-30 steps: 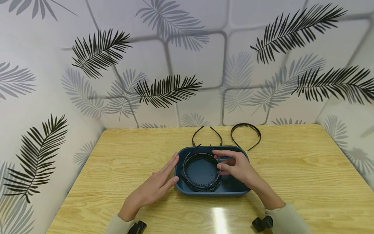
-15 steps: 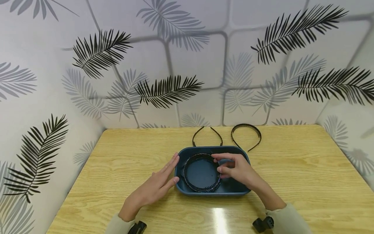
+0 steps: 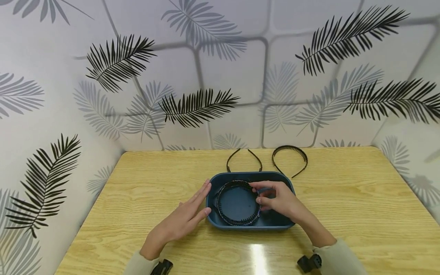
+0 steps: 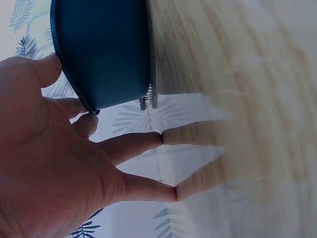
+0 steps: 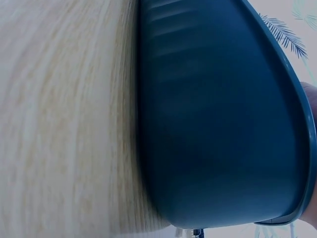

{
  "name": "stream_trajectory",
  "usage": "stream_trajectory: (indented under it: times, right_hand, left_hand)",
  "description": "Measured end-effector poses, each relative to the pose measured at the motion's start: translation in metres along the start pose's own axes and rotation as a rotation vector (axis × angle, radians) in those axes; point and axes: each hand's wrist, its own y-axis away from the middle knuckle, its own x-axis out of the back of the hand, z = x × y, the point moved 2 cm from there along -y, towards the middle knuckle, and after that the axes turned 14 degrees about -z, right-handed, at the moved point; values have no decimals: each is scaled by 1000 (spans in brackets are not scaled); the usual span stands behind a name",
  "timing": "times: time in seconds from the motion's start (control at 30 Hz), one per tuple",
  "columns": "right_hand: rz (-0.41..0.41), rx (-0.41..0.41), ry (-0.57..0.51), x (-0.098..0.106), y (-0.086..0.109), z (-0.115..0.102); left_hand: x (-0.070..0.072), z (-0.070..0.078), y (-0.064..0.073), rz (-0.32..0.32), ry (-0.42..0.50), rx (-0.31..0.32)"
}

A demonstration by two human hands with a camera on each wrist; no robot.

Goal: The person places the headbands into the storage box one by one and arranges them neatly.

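Dark headbands (image 3: 238, 222) lie nested as a ring inside a blue tray (image 3: 251, 228), set toward its left end, with the tray's bare floor showing through the middle and to the right. The right hand (image 3: 278, 198) reaches over the tray's right end: the tip of its index finger meets the ring at the far right of its curve, the thumb tip meets it lower on the right side, and a gap stands between the two. These fingers are bent and partly spread; whether they pinch a band cannot be told, and in the right wrist view the tray's wall hides most of the hand. The left hand (image 3: 182, 219) lies at the tray's left end, well apart from the ring, its fingers extended and grasping nothing; the thumb touches the rim toward the near left corner, and the left wrist view shows two fingertips meeting their reflections on the glossy table (image 3: 154, 183). Beyond the tray's far edge, a thin headband (image 3: 227, 165) points both ends toward the table's far edge, its arch hidden by the tray. A toothed headband (image 3: 290, 147) lies just off the tray's far right corner, its arch near the table's far edge. A leaf-patterned wall (image 3: 233, 76) stands behind.
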Motion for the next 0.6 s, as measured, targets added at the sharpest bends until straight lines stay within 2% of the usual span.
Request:
stream_trajectory:
  times: [0.6]
  right_hand:
    - [63, 3, 119, -3, -1, -1]
  left_hand:
    - [0, 0, 0, -9, 16, 9]
